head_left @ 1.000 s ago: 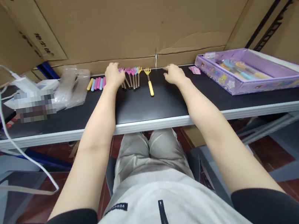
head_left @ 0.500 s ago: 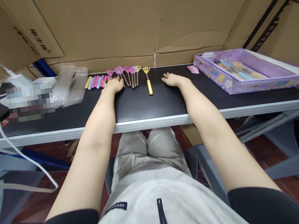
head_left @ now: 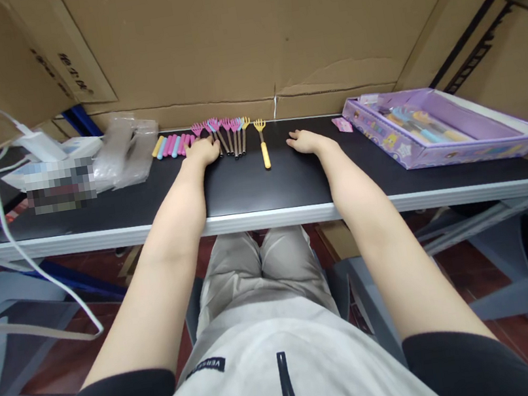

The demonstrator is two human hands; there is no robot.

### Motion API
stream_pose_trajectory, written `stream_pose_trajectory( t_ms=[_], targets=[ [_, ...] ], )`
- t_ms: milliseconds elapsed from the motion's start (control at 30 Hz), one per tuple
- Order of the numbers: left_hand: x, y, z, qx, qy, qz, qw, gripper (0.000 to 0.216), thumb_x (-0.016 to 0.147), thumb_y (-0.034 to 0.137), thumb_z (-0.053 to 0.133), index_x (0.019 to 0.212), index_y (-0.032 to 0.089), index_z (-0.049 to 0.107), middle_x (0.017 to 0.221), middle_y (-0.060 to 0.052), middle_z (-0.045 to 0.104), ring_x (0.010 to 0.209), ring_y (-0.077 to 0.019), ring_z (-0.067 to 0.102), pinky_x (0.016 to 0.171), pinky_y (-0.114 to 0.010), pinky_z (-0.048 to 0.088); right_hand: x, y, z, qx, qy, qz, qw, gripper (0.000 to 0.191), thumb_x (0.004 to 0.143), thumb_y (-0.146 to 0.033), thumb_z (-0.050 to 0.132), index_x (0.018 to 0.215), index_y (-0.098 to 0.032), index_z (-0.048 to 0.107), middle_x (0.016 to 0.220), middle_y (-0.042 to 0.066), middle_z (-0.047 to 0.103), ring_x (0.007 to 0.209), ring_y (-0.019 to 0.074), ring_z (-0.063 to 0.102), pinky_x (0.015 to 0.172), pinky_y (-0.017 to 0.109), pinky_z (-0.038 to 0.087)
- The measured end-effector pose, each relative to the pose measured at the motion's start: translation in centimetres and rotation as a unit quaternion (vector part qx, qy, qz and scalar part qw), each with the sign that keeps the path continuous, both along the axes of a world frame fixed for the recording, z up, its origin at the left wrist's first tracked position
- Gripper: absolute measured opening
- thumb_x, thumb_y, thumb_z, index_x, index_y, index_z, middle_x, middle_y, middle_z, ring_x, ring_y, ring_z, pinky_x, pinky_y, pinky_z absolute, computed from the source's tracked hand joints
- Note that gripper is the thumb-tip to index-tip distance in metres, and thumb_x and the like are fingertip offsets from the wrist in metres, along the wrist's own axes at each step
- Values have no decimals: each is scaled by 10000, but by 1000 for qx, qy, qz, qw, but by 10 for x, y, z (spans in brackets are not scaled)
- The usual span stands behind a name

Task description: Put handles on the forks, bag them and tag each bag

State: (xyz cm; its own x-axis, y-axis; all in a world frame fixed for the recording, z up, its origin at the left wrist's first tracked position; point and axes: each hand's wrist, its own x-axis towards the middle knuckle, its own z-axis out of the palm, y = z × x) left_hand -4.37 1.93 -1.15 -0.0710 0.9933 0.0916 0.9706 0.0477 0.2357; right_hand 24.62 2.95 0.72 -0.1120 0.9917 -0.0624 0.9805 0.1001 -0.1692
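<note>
My left hand [head_left: 202,152] lies flat on the black table [head_left: 253,190], its fingers stretched out and touching the near ends of a row of small toy forks [head_left: 226,135] with pink, blue and yellow heads. A single yellow toy fork [head_left: 263,144] lies apart, between my two hands. My right hand [head_left: 306,141] rests palm down on the table to the right of it, fingers out, holding nothing. Several loose coloured handles [head_left: 170,146] lie left of the forks.
A purple toy box [head_left: 437,129] with cutlery inside sits at the right. A small pink piece [head_left: 342,124] lies beside it. Clear plastic bags [head_left: 125,151] and a white charger with a cable [head_left: 41,146] are at the left. Cardboard [head_left: 239,29] backs the table.
Both hands have drawn back toward me and flattened onto the table. The left hand has come off the fork heads, which now show in full.
</note>
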Motion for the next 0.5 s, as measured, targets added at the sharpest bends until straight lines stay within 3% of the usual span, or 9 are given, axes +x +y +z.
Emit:
stream_pose_trajectory(
  t_ms=[167,300,400,500],
  targets=[
    [4,-6,8,12,-7,15,1000,593,1064,334,360,1517,99,663,1567,-229,646,1508,-390,577,1281,-549,412,2,4,-3,22,13,3,1000,580,1133,-306,483,1689,-142,496,1749,174,413,1635,310,420,1345,490,338],
    [11,-13,23,124,-54,42,990,538,1021,271,414,1443,125,713,1485,-230,701,1478,-402,589,1264,-526,413,3,6,-4,83,38,-16,996,479,1067,-293,604,1496,-108,708,1555,208,650,1488,353,605,1253,483,474],
    [25,-22,34,206,-89,3,975,543,1044,257,378,1501,185,662,1522,-162,690,1502,-349,560,1278,-459,388,1,2,1,178,76,-41,980,486,1088,-387,538,1372,-74,778,1368,263,738,1381,435,667,1175,614,513],
    [49,-33,38,218,-82,-55,971,502,1073,240,366,1471,184,667,1495,-160,699,1464,-334,591,1258,-433,397,-7,-7,9,225,98,-44,968,607,1123,-460,390,1413,-65,748,1351,291,728,1380,462,653,1178,668,485]
  ],
)
